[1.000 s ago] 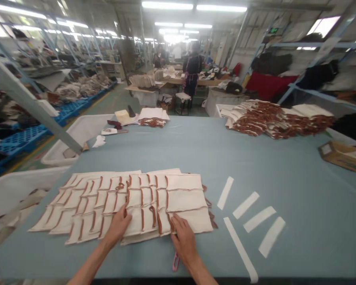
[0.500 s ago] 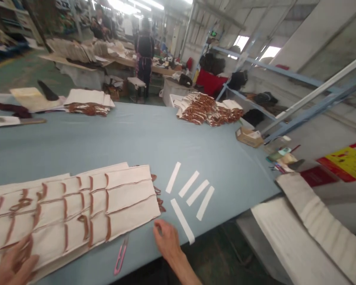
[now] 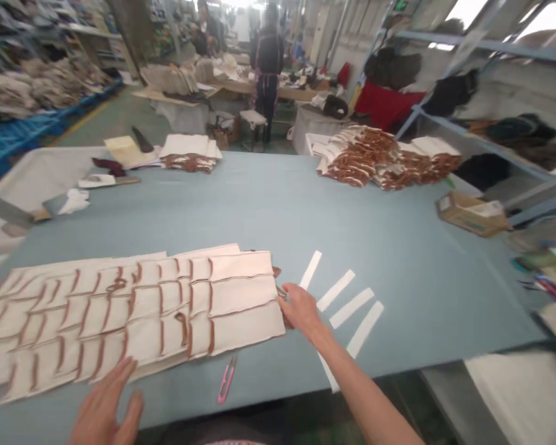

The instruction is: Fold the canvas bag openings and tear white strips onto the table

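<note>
- Panels [image 3: 245, 290], cream w/ brown trim [image 3: 212, 337], overlap in rows by worktop's [image 3: 269, 210] near edge, toward L corner.
- Our R hand [image 3: 302, 307], fingers curled, is at their R end; can't tell if it grips anything.
- Our L hand [image 3: 104, 405], loosely spread, appears empty by their front edge.
- Step, prob.: working that R end; next move calls for a sure pinch, clear of white strips [image 3: 336, 290].

Left hand [image 3: 105, 400] bare, slightly blurred, right hand [image 3: 302, 309] bare, right forearm [image 3: 359, 380] uncovered along visible length, pinkish patterned cloth [image 3: 234, 442] at lower edge, detail unclear
</note>
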{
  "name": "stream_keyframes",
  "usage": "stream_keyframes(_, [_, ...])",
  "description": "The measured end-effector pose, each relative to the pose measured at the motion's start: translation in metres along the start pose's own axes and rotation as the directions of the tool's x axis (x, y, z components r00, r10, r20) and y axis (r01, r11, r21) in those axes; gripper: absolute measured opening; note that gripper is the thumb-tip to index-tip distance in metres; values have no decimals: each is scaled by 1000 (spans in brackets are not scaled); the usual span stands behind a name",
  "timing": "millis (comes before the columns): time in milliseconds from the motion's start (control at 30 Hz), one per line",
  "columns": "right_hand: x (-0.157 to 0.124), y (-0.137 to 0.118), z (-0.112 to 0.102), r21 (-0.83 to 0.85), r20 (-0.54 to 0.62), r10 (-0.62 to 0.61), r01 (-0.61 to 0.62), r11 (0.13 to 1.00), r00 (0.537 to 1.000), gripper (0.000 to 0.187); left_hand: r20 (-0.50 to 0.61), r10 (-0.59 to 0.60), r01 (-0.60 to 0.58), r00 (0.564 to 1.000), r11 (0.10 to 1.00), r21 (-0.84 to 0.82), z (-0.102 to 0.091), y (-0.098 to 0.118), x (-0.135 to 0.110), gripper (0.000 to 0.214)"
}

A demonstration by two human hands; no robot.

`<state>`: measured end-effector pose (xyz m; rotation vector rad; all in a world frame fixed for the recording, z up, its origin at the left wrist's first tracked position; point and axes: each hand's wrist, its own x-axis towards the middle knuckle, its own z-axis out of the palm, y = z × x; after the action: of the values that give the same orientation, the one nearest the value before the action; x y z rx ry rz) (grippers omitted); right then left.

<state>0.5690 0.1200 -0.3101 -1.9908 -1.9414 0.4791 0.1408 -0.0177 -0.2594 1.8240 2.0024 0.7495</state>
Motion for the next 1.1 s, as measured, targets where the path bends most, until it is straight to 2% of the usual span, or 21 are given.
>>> stream_keyframes(33, [-5, -21, 10, 9, 15, -85, 85, 996, 996, 30, 1, -27, 27, 1000, 999, -35, 0, 8, -2, 51])
stream_keyframes(67, [-10, -40, 19, 19, 33, -171, 171, 985, 985, 32, 30, -106, 108, 994, 989, -101, 1, 17, -2, 51])
stream_keyframes(133, [-18, -75, 37, 29, 74, -322, 321, 947, 944, 34, 192, -282, 329, 940, 898, -293, 7, 40, 3, 54])
stream_keyframes(233, [-16, -107, 60, 12, 115, -429, 431, 902, 896, 25, 292, -267, 371, 919, 835, -406, 28, 67, 24, 50])
stream_keyframes(367, [1, -116, 81, -8, 126, -452, 457, 889, 883, 19, 373, -250, 431, 894, 713, -554, 66, 77, 61, 46])
stream_keyframes(500, [11, -108, 79, 74, 79, -473, 468, 880, 877, 24, 435, -328, 543, 839, 571, -616, 89, 70, 89, 37])
stream_keyframes(633, [12, -86, 45, 215, -83, -395, 404, 889, 915, 24, 497, -379, 626, 780, 473, -620, 88, 67, 95, 37])
stream_keyframes(700, [11, -75, 18, 288, -190, -300, 345, 893, 935, 22, 512, -387, 642, 767, 469, -606, 87, 68, 95, 36])
stream_keyframes(800, [10, -68, -27, 382, -316, -160, 279, 881, 935, 24, 510, -385, 638, 769, 509, -577, 85, 75, 97, 35])
stream_keyframes(867, [7, -72, -54, 431, -361, -106, 267, 862, 927, 23, 476, -368, 599, 799, 564, -568, 78, 86, 100, 35])
stream_keyframes(933, [3, -83, -76, 472, -379, -82, 269, 839, 922, 22, 388, -313, 494, 867, 645, -583, 62, 102, 103, 39])
stream_keyframes(1000, [-4, -97, -96, 507, -375, -77, 274, 817, 924, 21, 254, -190, 310, 948, 730, -609, 36, 125, 103, 49])
stream_keyframes(1033, [-8, -104, -105, 523, -365, -78, 274, 807, 928, 20, 190, -113, 207, 975, 765, -610, 22, 137, 101, 55])
stream_keyframes(1100, [-17, -118, -122, 549, -333, -89, 270, 791, 939, 18, 100, 42, 25, 994, 809, -587, -7, 161, 93, 58])
